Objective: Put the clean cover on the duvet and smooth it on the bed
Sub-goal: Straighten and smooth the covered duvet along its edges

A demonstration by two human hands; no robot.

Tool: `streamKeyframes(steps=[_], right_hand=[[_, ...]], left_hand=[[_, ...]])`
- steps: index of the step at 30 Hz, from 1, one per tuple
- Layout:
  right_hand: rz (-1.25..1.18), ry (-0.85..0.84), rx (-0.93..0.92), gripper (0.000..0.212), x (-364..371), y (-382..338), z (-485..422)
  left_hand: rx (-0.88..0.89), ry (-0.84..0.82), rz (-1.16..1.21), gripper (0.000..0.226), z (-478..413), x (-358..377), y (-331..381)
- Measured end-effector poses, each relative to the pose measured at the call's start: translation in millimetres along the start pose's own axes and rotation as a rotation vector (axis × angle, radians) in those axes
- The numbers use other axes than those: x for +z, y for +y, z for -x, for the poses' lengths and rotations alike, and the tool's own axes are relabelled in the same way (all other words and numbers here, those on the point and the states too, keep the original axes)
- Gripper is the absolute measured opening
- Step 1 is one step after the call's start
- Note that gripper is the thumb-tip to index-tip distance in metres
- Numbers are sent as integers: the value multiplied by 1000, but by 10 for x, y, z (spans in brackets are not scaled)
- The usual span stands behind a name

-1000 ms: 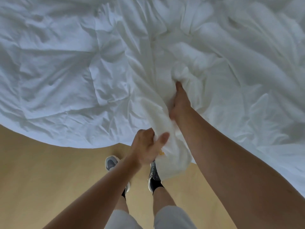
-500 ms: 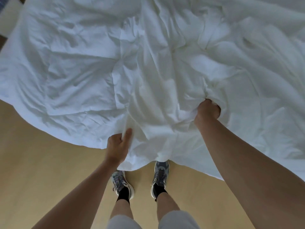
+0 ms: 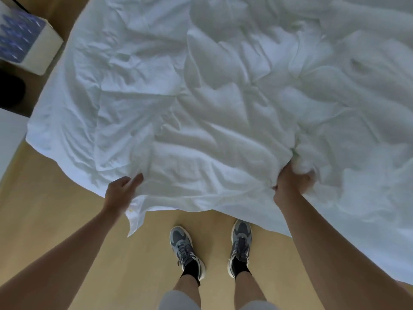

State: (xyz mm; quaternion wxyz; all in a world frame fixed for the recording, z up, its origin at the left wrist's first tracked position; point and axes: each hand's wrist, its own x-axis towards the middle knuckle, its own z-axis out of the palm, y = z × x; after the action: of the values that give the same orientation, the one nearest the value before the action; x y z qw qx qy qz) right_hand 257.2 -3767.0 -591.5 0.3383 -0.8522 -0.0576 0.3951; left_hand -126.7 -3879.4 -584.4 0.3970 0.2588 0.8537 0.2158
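The white duvet cover [image 3: 201,104] takes up most of the frame, spreading from the upper left across the top and down the right side. It is crumpled all over, flatter and thinner on the left and puffier, with deep folds, toward the upper right. What it lies on is hidden beneath it. Its near edge runs across the middle of the frame and hangs over the tan wooden floor [image 3: 55,211], which fills the lower left and lower centre. Two bare forearms come up from the bottom corners. At centre right, the right hand [image 3: 292,182] has its grip fully closed in a fist around a thick bunch of the fabric just inside the near edge, with folds fanning out from it. At centre left, the left hand [image 3: 121,191] holds the near edge in a closed grip, thumb lying on top of the cloth and fingers curled beneath it; a loose corner flap [image 3: 134,222] droops below this hand toward the floor. In the upper left corner stands a pale box [image 3: 42,52] with a blue-patterned top, blurred, and below it at the left edge a dark rounded shape [image 3: 10,90]. Between the forearms, at lower centre, two grey shoes [image 3: 184,247] with black socks stand on the floor just short of the hanging edge.
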Motion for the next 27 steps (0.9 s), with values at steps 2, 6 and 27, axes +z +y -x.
streamKeyframes(steps=[2,6,27], right_hand=[[80,65,9,48,60,257,267],[143,161,-598,28,397,304,937],[1255,-960,-701,13,2502,83,2301]], left_hand=[[18,-17,16,52,-46,21,-13],[115,-63,-13,51,-178,103,145],[-20,-643,293,44,-877,-727,118]])
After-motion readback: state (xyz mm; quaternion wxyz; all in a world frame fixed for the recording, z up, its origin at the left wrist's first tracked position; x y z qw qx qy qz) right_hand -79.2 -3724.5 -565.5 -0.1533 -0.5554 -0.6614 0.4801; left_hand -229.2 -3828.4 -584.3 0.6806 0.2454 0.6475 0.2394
